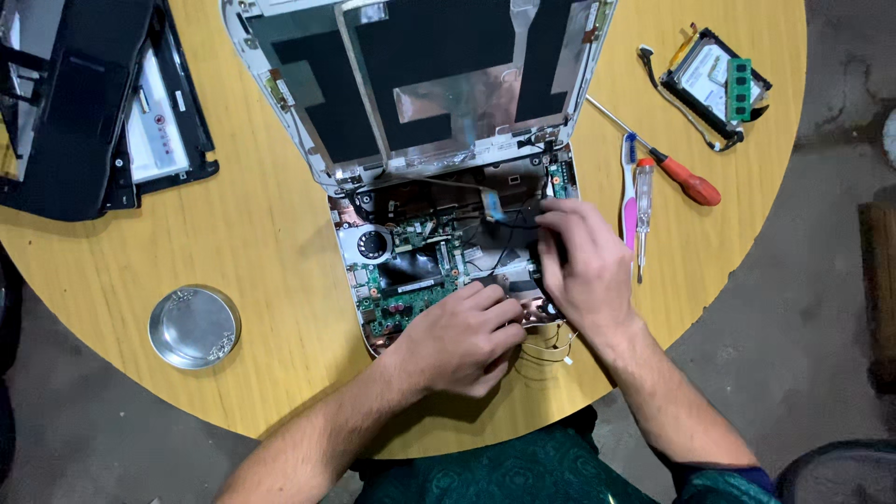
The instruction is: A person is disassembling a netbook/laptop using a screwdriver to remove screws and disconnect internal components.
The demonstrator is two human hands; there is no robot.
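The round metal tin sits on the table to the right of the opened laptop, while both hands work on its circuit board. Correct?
Not quite. The head view shows the round metal tin to the left of the opened laptop. Left hand and right hand do work on the circuit board.

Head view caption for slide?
Both hands, left hand and right hand, work inside an opened laptop on a round table.

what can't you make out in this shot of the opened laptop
Head view, the only one:
- Right hand: its fingertips curl under, so any grip is hidden.
- Left hand covers the lower right of the green circuit board.
- Black laptop shell, cut off by the left edge.
- Round silver metal lid: its small contents are too tiny to identify.
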